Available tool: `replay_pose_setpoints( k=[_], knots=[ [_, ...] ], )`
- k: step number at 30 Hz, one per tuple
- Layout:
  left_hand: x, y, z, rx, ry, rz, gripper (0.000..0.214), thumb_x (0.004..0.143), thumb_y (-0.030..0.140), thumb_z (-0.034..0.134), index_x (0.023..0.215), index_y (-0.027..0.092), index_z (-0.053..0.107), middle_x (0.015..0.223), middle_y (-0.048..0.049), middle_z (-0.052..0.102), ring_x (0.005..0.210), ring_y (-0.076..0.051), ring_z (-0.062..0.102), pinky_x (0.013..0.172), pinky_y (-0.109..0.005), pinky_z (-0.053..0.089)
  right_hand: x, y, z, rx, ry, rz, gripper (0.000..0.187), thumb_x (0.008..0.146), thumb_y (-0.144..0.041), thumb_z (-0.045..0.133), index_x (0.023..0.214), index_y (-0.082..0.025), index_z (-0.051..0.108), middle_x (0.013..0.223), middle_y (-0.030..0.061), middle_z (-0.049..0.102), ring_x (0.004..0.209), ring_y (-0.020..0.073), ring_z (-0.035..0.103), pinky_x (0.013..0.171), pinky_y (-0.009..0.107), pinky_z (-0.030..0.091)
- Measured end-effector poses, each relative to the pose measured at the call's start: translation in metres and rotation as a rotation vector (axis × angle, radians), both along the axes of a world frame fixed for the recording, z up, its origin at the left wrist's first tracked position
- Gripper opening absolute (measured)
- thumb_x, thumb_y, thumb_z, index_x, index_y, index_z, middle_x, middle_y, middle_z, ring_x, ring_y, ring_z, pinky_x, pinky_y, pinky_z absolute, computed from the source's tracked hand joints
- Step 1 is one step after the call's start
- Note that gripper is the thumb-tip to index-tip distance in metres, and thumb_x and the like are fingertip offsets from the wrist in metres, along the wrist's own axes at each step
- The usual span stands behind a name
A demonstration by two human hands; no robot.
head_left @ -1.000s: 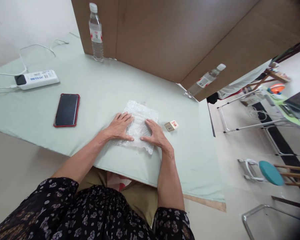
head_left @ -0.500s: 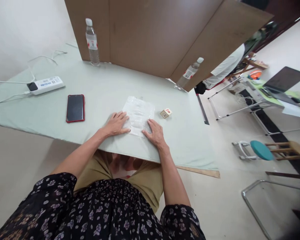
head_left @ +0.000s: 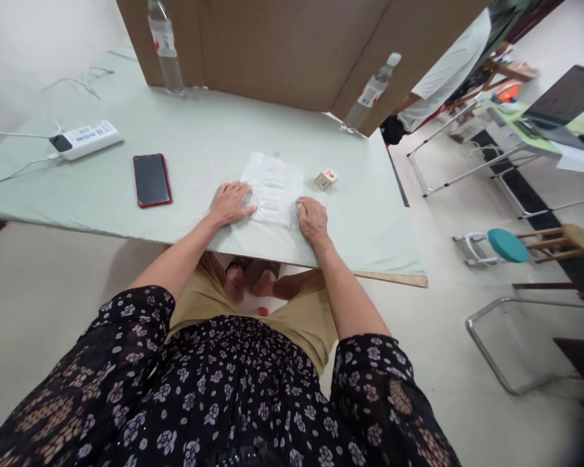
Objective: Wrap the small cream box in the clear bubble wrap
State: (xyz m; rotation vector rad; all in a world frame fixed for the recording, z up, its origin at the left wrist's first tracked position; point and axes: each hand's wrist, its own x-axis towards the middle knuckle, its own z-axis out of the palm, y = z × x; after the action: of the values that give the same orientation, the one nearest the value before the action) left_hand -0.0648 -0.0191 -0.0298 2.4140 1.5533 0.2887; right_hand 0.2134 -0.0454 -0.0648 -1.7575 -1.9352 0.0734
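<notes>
A sheet of clear bubble wrap (head_left: 274, 187) lies flat on the pale green table (head_left: 199, 149) near its front edge. My left hand (head_left: 230, 203) rests on the sheet's near left corner with fingers bent and pressed together. At the near right corner my right hand (head_left: 311, 218) has its fingers curled at the edge of the wrap. Just right of the sheet sits a small tan and red box (head_left: 326, 179).
A red-cased phone (head_left: 151, 179) lies left of my hands; a white power strip (head_left: 85, 139) with cables beyond it. Two water bottles (head_left: 163, 42) (head_left: 370, 94) stand against a brown partition (head_left: 272, 45). A person in white, a teal stool (head_left: 509, 244) and metal frames stand right.
The view has tipped down and back. Both hands have slid to the near corners of the bubble wrap, and my right hand's fingers have curled from flat.
</notes>
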Motion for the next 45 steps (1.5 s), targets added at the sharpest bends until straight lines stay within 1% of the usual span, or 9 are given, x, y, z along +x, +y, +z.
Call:
replay_pose_setpoints(
  k=[5, 8, 12, 21, 26, 30, 35, 40, 45],
  knots=[
    [0.000, 0.001, 0.001, -0.006, -0.012, -0.016, 0.063, 0.091, 0.051, 0.050, 0.146, 0.020, 0.049, 0.162, -0.0092, 0.040, 0.153, -0.028, 0.029, 0.125, -0.044, 0.019, -0.007, 0.001, 0.006, -0.022, -0.076, -0.031, 0.027, 0.095, -0.026, 0.044, 0.106, -0.021, 0.068, 0.126, 0.0130, 0.070, 0.116, 0.0296, 0.060, 0.100, 0.046, 0.043],
    [-0.001, 0.000, 0.001, 0.011, -0.022, -0.013, 0.062, 0.091, 0.052, 0.050, 0.145, 0.020, 0.051, 0.161, -0.0088, 0.041, 0.152, -0.028, 0.030, 0.125, -0.043, 0.019, -0.010, -0.001, 0.010, -0.002, -0.090, -0.029, 0.025, 0.093, -0.026, 0.045, 0.103, -0.022, 0.067, 0.119, 0.0127, 0.071, 0.112, 0.0301, 0.059, 0.097, 0.045, 0.042],
    [-0.001, -0.001, 0.001, 0.014, -0.021, -0.005, 0.062, 0.091, 0.051, 0.050, 0.144, 0.018, 0.052, 0.161, -0.0096, 0.042, 0.152, -0.027, 0.031, 0.124, -0.042, 0.020, -0.012, -0.003, 0.013, -0.029, -0.113, -0.037, 0.023, 0.092, -0.025, 0.045, 0.101, -0.021, 0.066, 0.115, 0.0125, 0.071, 0.110, 0.0298, 0.058, 0.094, 0.044, 0.042],
    [-0.002, 0.001, -0.002, 0.021, -0.027, -0.005, 0.064, 0.090, 0.052, 0.050, 0.144, 0.018, 0.052, 0.161, -0.0098, 0.042, 0.151, -0.028, 0.031, 0.124, -0.043, 0.020, -0.010, 0.000, 0.008, 0.001, -0.088, -0.019, 0.023, 0.092, -0.027, 0.046, 0.101, -0.022, 0.066, 0.115, 0.0125, 0.071, 0.109, 0.0303, 0.057, 0.094, 0.043, 0.040],
    [-0.001, 0.001, -0.003, 0.019, -0.042, -0.005, 0.062, 0.089, 0.052, 0.050, 0.144, 0.024, 0.053, 0.160, -0.0066, 0.043, 0.151, -0.029, 0.031, 0.124, -0.046, 0.019, -0.010, -0.001, 0.008, 0.005, -0.086, -0.022, 0.023, 0.091, -0.027, 0.047, 0.101, -0.022, 0.067, 0.115, 0.0118, 0.071, 0.109, 0.0300, 0.057, 0.094, 0.043, 0.041],
    [-0.001, 0.000, -0.002, 0.014, -0.025, -0.010, 0.063, 0.090, 0.052, 0.048, 0.143, 0.018, 0.053, 0.160, -0.0107, 0.042, 0.151, -0.029, 0.031, 0.124, -0.043, 0.019, -0.010, -0.002, 0.009, 0.006, -0.087, -0.018, 0.022, 0.092, -0.028, 0.048, 0.100, -0.022, 0.067, 0.115, 0.0119, 0.071, 0.108, 0.0302, 0.058, 0.093, 0.043, 0.041],
    [-0.001, 0.001, -0.002, 0.013, -0.023, -0.003, 0.062, 0.090, 0.052, 0.048, 0.144, 0.023, 0.052, 0.161, -0.0072, 0.041, 0.151, -0.029, 0.030, 0.124, -0.045, 0.019, -0.011, -0.001, 0.009, -0.016, -0.105, -0.031, 0.022, 0.093, -0.027, 0.047, 0.102, -0.021, 0.066, 0.116, 0.0124, 0.070, 0.110, 0.0307, 0.057, 0.094, 0.044, 0.040],
    [0.000, -0.001, -0.001, 0.020, -0.019, -0.006, 0.063, 0.091, 0.050, 0.048, 0.144, 0.017, 0.052, 0.161, -0.0107, 0.041, 0.151, -0.030, 0.030, 0.124, -0.044, 0.019, -0.011, -0.002, 0.010, -0.009, -0.083, -0.018, 0.022, 0.093, -0.027, 0.047, 0.102, -0.022, 0.066, 0.117, 0.0120, 0.071, 0.111, 0.0306, 0.057, 0.095, 0.044, 0.040],
    [0.001, -0.002, -0.001, 0.030, -0.010, -0.005, 0.059, 0.091, 0.051, 0.047, 0.143, 0.022, 0.052, 0.161, -0.0084, 0.042, 0.152, -0.028, 0.031, 0.124, -0.044, 0.019, -0.011, -0.004, 0.012, -0.035, -0.074, -0.010, 0.024, 0.093, -0.028, 0.046, 0.104, -0.022, 0.066, 0.120, 0.0124, 0.070, 0.112, 0.0306, 0.058, 0.096, 0.044, 0.040]
  ],
)
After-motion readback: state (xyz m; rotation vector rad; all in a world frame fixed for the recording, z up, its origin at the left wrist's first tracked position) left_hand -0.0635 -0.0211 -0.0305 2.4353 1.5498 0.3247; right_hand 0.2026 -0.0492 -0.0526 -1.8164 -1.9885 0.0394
